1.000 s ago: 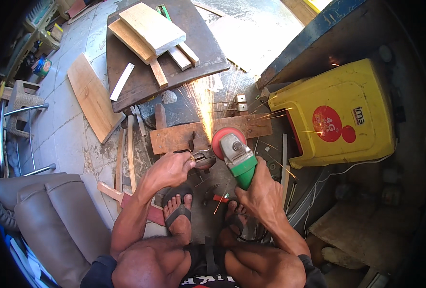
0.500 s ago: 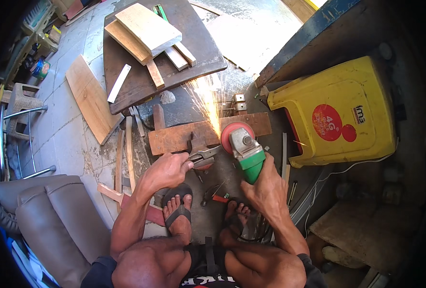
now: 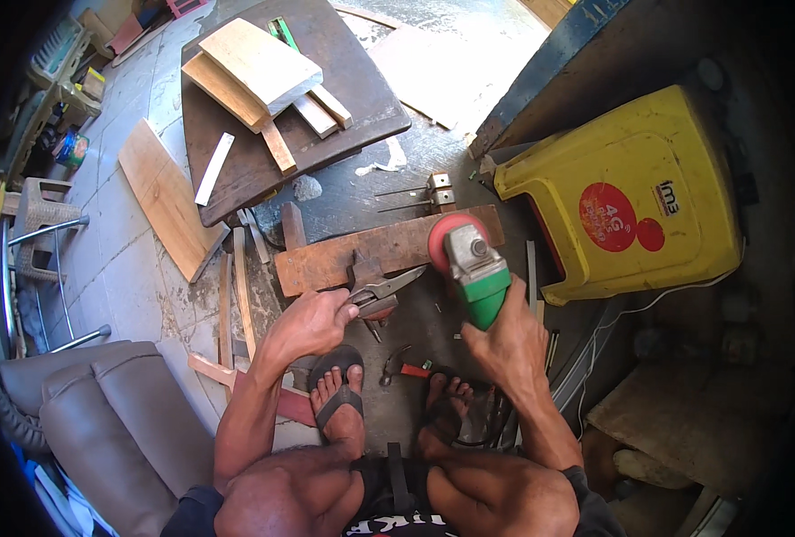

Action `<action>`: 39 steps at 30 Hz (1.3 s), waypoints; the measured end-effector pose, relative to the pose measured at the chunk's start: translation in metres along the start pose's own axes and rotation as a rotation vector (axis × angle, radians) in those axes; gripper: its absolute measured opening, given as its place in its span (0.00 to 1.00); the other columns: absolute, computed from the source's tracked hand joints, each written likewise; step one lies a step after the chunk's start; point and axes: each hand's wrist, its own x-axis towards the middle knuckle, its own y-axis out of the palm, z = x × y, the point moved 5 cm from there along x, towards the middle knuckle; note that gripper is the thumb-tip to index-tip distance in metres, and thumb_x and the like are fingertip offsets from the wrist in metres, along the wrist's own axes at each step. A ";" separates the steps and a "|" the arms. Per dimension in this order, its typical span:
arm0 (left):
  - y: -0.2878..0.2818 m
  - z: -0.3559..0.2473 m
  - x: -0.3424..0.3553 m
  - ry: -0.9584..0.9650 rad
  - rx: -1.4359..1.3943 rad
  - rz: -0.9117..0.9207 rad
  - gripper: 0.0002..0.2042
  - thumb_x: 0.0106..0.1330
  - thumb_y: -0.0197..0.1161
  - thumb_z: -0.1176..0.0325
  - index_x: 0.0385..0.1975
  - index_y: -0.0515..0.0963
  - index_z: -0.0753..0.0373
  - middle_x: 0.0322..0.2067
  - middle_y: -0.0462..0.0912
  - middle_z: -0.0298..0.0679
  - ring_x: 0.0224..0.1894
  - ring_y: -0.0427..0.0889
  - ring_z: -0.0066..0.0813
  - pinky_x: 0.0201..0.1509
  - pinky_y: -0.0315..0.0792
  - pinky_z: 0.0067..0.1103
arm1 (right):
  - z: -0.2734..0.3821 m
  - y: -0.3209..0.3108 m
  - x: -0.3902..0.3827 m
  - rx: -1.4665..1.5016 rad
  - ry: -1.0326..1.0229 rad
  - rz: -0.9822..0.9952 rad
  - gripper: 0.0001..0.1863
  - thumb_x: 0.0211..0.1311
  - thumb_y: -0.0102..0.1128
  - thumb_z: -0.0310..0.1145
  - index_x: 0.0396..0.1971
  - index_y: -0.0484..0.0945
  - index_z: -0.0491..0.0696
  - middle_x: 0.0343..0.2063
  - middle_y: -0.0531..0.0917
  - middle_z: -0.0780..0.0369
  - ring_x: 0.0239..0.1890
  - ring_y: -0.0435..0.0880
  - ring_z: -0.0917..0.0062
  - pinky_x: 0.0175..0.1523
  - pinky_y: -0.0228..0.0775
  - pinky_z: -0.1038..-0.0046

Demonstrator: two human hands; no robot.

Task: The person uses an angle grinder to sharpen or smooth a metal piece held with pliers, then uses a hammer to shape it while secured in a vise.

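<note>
We held an angle grinder point(image 3: 485, 295) in our right hand point(image 3: 511, 345), the fingers wrapped round its green body well behind the red disc point(image 3: 445, 242), a grip that probably kept the skin clear of the rim and let the wrist steer it. We saw no sparks, and could not tell whether the disc was turning.

Our left hand point(image 3: 312, 327) was closed round the handles of metal pliers point(image 3: 380, 293), the pointed end aimed to the right, near the disc but apart from it. We could not tell whether that tip belonged to the pliers or was a separate piece gripped in them; either way, the long reach seemed to keep our knuckles away from the disc. The pliers lay over a dark metal fixture point(image 3: 366, 267) at the wooden board point(image 3: 312, 268), which probably served as a rest, though contact was unclear.

We had our feet set either side of a red-handled hammer point(image 3: 414, 370), low and within reach. Beyond the board sat two small metal blocks point(image 3: 440, 190). We saw thick timber pieces point(image 3: 259, 63) stacked on the dark table point(image 3: 362, 116), perhaps to keep them off the floor, and a yellow plastic stool point(image 3: 657, 170) on the right.
</note>
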 end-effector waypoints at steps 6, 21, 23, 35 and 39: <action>0.001 0.003 -0.002 -0.016 0.003 0.000 0.15 0.75 0.58 0.62 0.37 0.79 0.71 0.33 0.82 0.64 0.42 0.81 0.70 0.47 0.73 0.50 | 0.020 0.011 -0.021 0.032 -0.088 0.114 0.46 0.50 0.78 0.35 0.67 0.60 0.41 0.49 0.81 0.40 0.45 0.85 0.40 0.47 0.79 0.46; -0.001 0.000 -0.002 -0.024 -0.018 0.012 0.15 0.75 0.58 0.62 0.37 0.79 0.71 0.33 0.82 0.65 0.43 0.81 0.69 0.47 0.72 0.49 | 0.008 0.005 -0.014 -0.030 -0.032 0.046 0.43 0.52 0.76 0.35 0.63 0.61 0.38 0.48 0.81 0.39 0.43 0.86 0.39 0.46 0.79 0.44; -0.002 0.001 -0.003 -0.026 -0.010 0.015 0.15 0.75 0.58 0.62 0.37 0.78 0.71 0.33 0.82 0.65 0.43 0.81 0.69 0.47 0.72 0.49 | 0.017 0.006 -0.017 -0.019 -0.060 0.088 0.43 0.52 0.77 0.35 0.63 0.61 0.38 0.47 0.81 0.40 0.43 0.86 0.40 0.45 0.79 0.44; -0.001 -0.001 -0.001 -0.034 -0.030 0.021 0.15 0.75 0.57 0.62 0.38 0.79 0.71 0.32 0.82 0.66 0.41 0.82 0.70 0.46 0.73 0.49 | 0.011 0.009 -0.017 -0.040 -0.078 0.050 0.44 0.51 0.78 0.36 0.63 0.61 0.38 0.44 0.81 0.42 0.41 0.86 0.41 0.42 0.80 0.47; -0.001 0.001 -0.002 -0.034 -0.022 0.022 0.16 0.75 0.57 0.61 0.38 0.79 0.71 0.32 0.82 0.66 0.42 0.82 0.69 0.47 0.73 0.49 | 0.021 0.011 -0.022 -0.024 -0.126 0.066 0.43 0.50 0.77 0.34 0.62 0.62 0.37 0.43 0.82 0.42 0.39 0.86 0.41 0.41 0.80 0.46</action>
